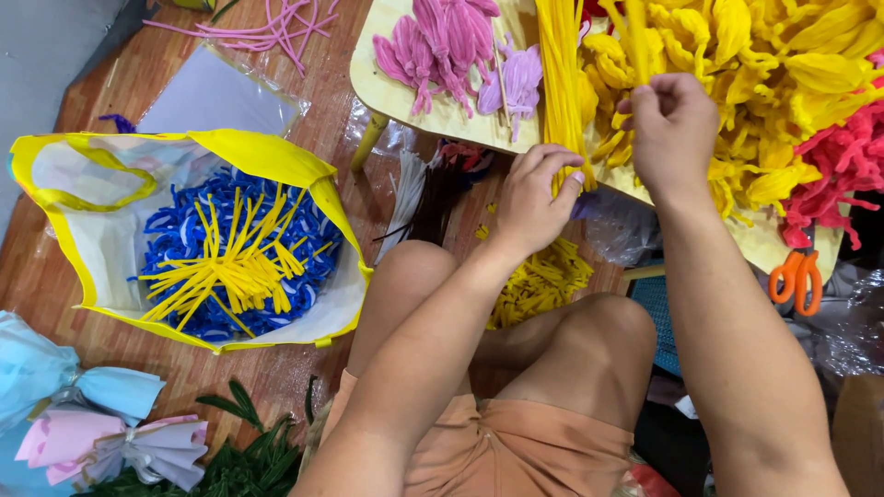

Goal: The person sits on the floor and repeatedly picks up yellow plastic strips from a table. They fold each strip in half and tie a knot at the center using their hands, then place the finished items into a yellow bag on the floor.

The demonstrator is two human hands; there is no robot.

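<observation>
Pinching yellow pipe cleaners, apparently two-handed.

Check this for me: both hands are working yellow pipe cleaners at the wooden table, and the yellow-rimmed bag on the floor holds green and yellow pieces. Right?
Not quite. The head view shows the bag holds blue and yellow pieces, not green and yellow. The rest stands: the left hand and right hand both work yellow pipe cleaners at the wooden table.
</observation>
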